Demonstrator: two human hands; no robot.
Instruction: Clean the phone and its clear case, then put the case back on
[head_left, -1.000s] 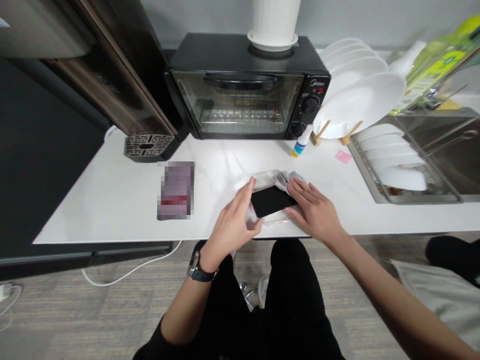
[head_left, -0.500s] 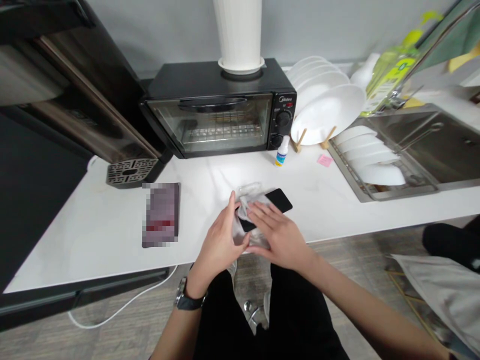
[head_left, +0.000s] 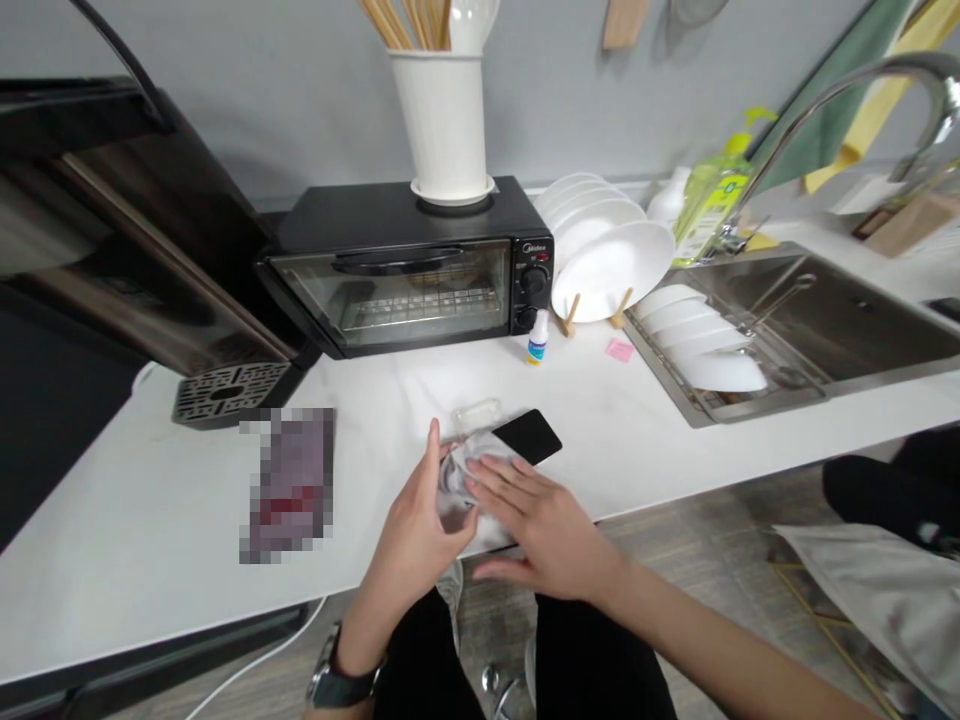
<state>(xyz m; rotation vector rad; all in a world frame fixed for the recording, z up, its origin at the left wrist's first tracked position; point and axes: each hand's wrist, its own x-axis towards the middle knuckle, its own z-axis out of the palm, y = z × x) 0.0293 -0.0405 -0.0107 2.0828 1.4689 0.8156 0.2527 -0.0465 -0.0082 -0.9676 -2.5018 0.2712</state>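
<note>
A light grey cloth (head_left: 478, 458) lies bunched on a black phone (head_left: 532, 437) near the counter's front edge. My right hand (head_left: 544, 510) presses the cloth down with its fingers together and outstretched. With thumb and forefinger spread, my left hand (head_left: 420, 515) borders the cloth on its left side; its other fingertips are hidden. A clear case (head_left: 477, 414) lies just behind the cloth. Farther back, a small spray bottle (head_left: 538, 338) with a blue and yellow label stands upright.
A black toaster oven (head_left: 405, 300) carries a white utensil holder (head_left: 442, 120). White plates (head_left: 615, 270) stand in a wooden rack beside the sink (head_left: 855, 330). A pixelated flat item (head_left: 292, 480) lies left, near a drip tray (head_left: 229, 392). A pink note (head_left: 619, 349) lies right.
The view has tilted upward, showing more wall and the tap. My right hand and the cloth have moved toward the phone's near left end, exposing more of its far end.
</note>
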